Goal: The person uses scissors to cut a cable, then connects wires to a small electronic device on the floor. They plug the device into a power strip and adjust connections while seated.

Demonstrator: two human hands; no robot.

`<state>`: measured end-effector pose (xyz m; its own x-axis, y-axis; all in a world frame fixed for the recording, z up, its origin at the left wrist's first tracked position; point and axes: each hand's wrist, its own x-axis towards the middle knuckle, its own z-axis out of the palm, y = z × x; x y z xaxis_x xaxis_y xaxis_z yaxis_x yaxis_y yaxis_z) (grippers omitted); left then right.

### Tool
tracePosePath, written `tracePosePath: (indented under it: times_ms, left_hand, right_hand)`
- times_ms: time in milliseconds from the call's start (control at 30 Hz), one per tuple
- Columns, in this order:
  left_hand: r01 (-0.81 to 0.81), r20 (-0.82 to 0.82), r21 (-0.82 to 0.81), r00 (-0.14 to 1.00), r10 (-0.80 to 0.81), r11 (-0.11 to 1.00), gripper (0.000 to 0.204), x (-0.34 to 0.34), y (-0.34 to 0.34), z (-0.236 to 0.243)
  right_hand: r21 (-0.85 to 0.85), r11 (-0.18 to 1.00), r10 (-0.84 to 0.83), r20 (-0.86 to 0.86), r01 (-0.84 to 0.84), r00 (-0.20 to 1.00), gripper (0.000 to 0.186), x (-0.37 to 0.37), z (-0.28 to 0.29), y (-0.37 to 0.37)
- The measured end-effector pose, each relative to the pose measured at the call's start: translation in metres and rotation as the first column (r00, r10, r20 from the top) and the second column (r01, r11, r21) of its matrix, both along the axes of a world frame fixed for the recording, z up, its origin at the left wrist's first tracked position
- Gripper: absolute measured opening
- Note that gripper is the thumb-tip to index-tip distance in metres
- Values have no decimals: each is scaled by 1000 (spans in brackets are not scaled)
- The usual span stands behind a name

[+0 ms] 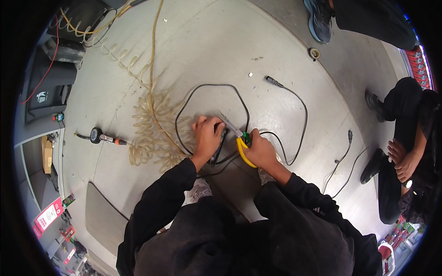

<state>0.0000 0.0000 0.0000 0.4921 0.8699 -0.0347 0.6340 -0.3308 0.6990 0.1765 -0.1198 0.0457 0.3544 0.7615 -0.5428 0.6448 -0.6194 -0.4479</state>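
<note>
My right hand [261,150] is closed round a pair of pliers [236,132] with grey jaws and a yellow handle. A small green part [247,137] shows beside its fingers; what it belongs to is unclear. My left hand [208,138] has its fingers bent together by the jaws' tips, and what they pinch is hidden. Under and beside it lies a dark object [215,158], partly covered, with black cable about it. A black cable [212,84] loops over the floor around both hands, and a cable with a black plug [274,81] curves off to the right.
A coiled clear hose [152,110] with a gauge [95,135] lies to the left. More thin cables [338,162] and a tape roll [314,54] are on the right. A seated person [405,152] is at the right; another person's shoe [318,20] is at the top.
</note>
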Motion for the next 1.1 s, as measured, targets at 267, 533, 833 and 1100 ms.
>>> tracePosePath:
  times_ms: [267, 533, 833, 1100]
  left_hand:
    - [27, 22, 72, 999, -29, 997, 8, 10, -1, 10]
    - [92, -79, 37, 993, -89, 995, 9, 10, -4, 10]
    - [322, -137, 9, 938, -318, 947, 17, 4, 5, 15]
    - [275, -98, 51, 958, -270, 960, 32, 12, 5, 5]
  right_hand:
    - [87, 993, -74, -103, 83, 992, 69, 3, -4, -2]
    - [-76, 988, -151, -239, 137, 959, 79, 3, 6, 6]
    - [-105, 971, -237, -371, 213, 898, 65, 2, -5, -1]
    - [-92, 964, -264, -420, 249, 868, 69, 11, -17, -7]
